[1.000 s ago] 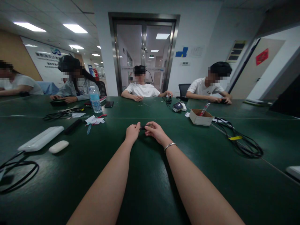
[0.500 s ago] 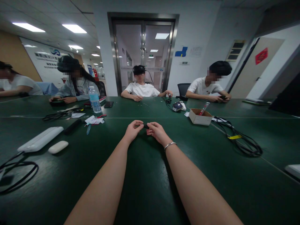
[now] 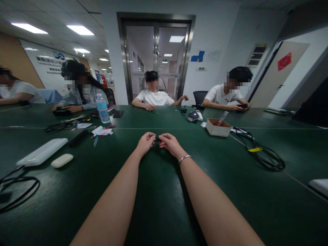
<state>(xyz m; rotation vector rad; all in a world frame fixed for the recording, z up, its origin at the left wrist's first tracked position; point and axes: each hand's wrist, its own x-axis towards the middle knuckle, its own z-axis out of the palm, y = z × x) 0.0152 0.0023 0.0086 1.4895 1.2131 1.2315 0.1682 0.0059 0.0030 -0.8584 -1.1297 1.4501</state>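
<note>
Both my arms reach forward over the dark green table [image 3: 164,205]. My left hand [image 3: 145,143] and my right hand [image 3: 171,144] meet at the middle, fingers curled and pinched on a small black object [image 3: 158,139] held between them just above the tabletop. Most of that object is hidden by my fingers. A silver bracelet [image 3: 185,158] sits on my right wrist.
A white keyboard [image 3: 42,151], white mouse [image 3: 62,160] and black cable [image 3: 17,189] lie left. A water bottle [image 3: 102,108] and paper scraps [image 3: 101,131] stand beyond. A cardboard box [image 3: 217,127] and cable bundle [image 3: 266,155] lie right. Several people sit around the far side.
My hands stay together on the small black object, with only slight finger shifts. The person opposite has raised a hand a little.
</note>
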